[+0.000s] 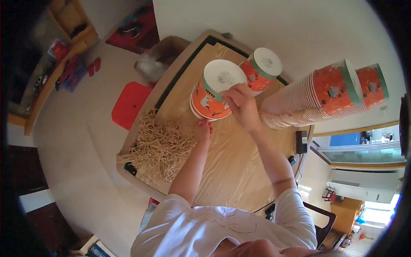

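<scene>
An orange paper bucket [209, 102] with a green band and a white round base stands upside down on the wooden table, one or more rims showing beneath it. My left hand [204, 129] is closed at its lower rim, fingers curled; what they pinch is too small to tell. Against the green band, on the bucket's right side, my right hand [240, 105] has its fingers pressed together, and anything between them is hidden. A loose heap of tan cords [165, 147] lies to the left of my left forearm.
Behind is another upturned bucket [262, 70]. Long leaning stacks of nested buckets [306, 92] fill the right side, tan cord lying along them. A black box-shaped object [301, 142] sits at the table's right edge. A red stool [130, 105] and a cardboard box [171, 47] stand beyond the left edge.
</scene>
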`<state>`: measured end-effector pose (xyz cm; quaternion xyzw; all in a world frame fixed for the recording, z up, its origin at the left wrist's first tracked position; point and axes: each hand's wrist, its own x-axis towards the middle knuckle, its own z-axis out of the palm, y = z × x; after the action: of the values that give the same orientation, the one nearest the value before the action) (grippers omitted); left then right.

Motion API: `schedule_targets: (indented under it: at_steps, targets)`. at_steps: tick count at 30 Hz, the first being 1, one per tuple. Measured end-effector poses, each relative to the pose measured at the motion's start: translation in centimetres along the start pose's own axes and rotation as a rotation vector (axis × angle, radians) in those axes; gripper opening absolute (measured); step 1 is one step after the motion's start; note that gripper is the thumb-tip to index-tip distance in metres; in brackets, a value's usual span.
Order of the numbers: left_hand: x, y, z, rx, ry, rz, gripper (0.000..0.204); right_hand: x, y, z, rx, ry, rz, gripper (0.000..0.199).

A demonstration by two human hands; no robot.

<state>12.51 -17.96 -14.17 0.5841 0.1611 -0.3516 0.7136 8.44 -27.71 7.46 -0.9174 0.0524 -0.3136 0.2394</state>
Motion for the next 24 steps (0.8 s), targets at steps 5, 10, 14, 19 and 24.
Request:
schedule_targets:
  at_steps: [5,10,14,19,24]
  targets:
    - [0.9,-2.0,-2.5,0.013,-0.136,0.026,0.019,1.7,-4.0,-6.7,0.077,0.177,0.03,0.017]
    - [-6.1,0.5,-3.9,0.293,-0.362,0.12,0.019,-5.8,-7.1,-13.1,0.519,0.473,0.374,0.011]
    - [-14.0,4.7,-7.3,0.19,-0.597,0.084,0.036,-17.4,-5.6,-11.4,1.044,0.588,0.975,0.01]
    - [-21.2,3.9,-10.4,0.548,-0.888,0.352,0.041,-30.9,-5.4,-5.9,1.603,0.382,1.297,0.016]
    - [-21.7,1.1,-12.8,0.974,-0.757,0.507,0.032,-39.8,-4.4,-0.7,1.124,0.218,1.474,0.029]
